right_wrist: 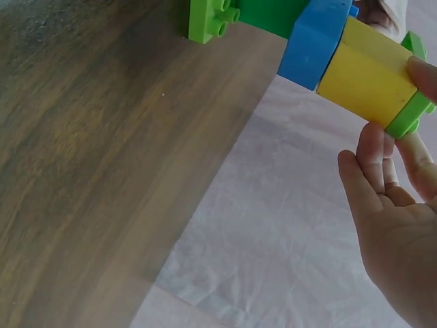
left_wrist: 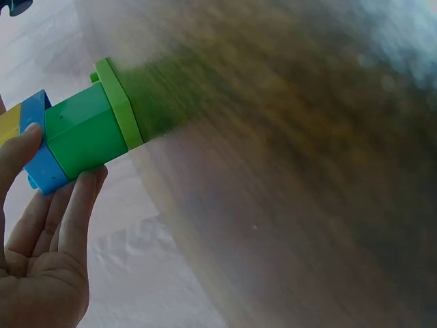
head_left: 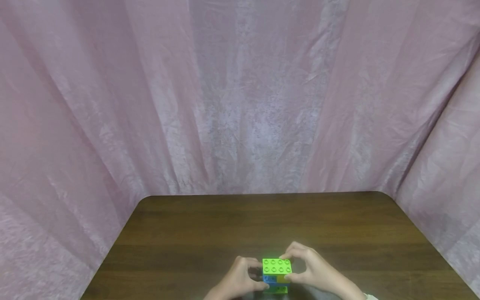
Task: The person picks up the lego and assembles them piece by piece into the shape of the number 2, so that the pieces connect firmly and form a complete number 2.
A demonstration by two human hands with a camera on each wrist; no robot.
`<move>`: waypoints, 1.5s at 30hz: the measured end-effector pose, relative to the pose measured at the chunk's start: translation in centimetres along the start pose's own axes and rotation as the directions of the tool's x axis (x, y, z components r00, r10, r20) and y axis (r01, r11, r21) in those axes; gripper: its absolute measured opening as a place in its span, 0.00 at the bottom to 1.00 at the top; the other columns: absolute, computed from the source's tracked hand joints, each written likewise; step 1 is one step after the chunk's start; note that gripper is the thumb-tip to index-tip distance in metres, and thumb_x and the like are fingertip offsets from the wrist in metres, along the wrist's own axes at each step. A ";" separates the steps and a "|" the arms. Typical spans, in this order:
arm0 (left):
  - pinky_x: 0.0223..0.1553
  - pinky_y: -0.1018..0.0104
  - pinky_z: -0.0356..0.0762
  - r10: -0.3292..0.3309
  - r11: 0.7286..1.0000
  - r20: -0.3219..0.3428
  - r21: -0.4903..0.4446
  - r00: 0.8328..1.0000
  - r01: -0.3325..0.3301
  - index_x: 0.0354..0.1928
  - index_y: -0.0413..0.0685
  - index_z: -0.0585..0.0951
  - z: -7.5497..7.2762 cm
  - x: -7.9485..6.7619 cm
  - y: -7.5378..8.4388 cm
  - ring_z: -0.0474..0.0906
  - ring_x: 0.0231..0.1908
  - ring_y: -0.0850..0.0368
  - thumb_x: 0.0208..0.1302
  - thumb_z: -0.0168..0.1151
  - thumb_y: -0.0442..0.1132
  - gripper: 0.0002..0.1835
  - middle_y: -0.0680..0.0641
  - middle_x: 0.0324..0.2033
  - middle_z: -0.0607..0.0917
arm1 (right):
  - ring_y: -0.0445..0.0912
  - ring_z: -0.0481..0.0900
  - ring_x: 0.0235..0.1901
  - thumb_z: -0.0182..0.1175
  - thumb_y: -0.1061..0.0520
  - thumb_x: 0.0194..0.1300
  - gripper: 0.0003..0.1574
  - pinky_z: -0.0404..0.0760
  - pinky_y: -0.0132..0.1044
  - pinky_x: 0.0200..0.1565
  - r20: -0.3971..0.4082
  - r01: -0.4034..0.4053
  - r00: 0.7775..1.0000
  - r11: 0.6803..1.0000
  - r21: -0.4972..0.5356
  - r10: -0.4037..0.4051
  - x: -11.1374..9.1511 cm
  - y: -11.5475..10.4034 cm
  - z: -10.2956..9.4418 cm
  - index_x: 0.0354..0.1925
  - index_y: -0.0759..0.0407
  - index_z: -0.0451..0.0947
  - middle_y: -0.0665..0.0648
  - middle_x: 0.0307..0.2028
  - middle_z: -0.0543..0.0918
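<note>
A stack of toy building bricks stands upright on the table near its front. At its foot is a light green studded plate (left_wrist: pixel 121 106), under a darker green brick (left_wrist: pixel 85 126). Above that come a blue brick (right_wrist: pixel 315 44), a yellow brick (right_wrist: pixel 369 72) and a light green studded plate (head_left: pixel 276 266) on top. My left hand (head_left: pixel 240 278) grips the lower part from the left, thumb on the blue brick and fingers against the darker green one. From the right, my right hand (head_left: pixel 313 266) holds the top plate and yellow brick between thumb and fingers.
The brown wooden table (head_left: pixel 210 225) has rounded far corners. Pink velvet curtains (head_left: pixel 258 104) hang behind it and down both sides. A pale sleeve cuff (head_left: pixel 370 297) shows at the right wrist.
</note>
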State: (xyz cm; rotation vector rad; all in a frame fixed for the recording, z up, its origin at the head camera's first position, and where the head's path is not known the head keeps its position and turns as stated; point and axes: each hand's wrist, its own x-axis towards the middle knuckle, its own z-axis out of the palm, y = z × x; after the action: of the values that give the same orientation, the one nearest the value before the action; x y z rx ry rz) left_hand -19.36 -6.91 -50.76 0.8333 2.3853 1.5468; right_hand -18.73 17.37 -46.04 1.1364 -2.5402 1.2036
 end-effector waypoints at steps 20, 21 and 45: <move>0.38 0.80 0.82 -0.017 0.997 0.005 -0.072 1.000 0.017 0.43 0.36 0.85 0.8 0.1 0.0 0.84 0.35 0.70 0.48 0.74 0.30 0.17 0.48 0.35 0.87 | 0.32 0.76 0.44 0.72 0.55 0.53 0.21 0.79 0.30 0.46 -0.122 -0.023 0.992 1.000 -0.002 0.022 -1.4 0.2 1.1 0.46 0.49 0.80 0.45 0.41 0.80; 0.38 0.80 0.82 -0.021 0.997 0.005 -0.079 1.000 0.022 0.42 0.36 0.85 0.8 0.0 0.0 0.84 0.35 0.70 0.48 0.74 0.30 0.16 0.48 0.34 0.87 | 0.33 0.76 0.44 0.72 0.55 0.53 0.21 0.79 0.30 0.47 -0.125 -0.024 0.992 1.000 0.004 0.024 -1.5 0.2 1.3 0.47 0.49 0.80 0.46 0.42 0.81; 0.37 0.80 0.81 0.003 0.999 0.040 0.048 0.999 -0.005 0.41 0.44 0.86 -0.5 0.2 0.2 0.83 0.34 0.71 0.50 0.75 0.36 0.14 0.52 0.34 0.88 | 0.33 0.78 0.46 0.69 0.58 0.57 0.21 0.82 0.33 0.49 -0.160 -0.010 0.987 0.999 0.044 0.017 -1.3 0.2 2.1 0.50 0.52 0.79 0.47 0.42 0.82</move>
State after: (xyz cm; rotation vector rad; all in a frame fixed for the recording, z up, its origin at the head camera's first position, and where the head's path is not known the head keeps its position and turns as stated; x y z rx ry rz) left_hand -19.68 -7.15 -50.38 0.8708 2.4028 1.4650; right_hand -17.48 16.69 -48.12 0.9887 -2.4181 1.3021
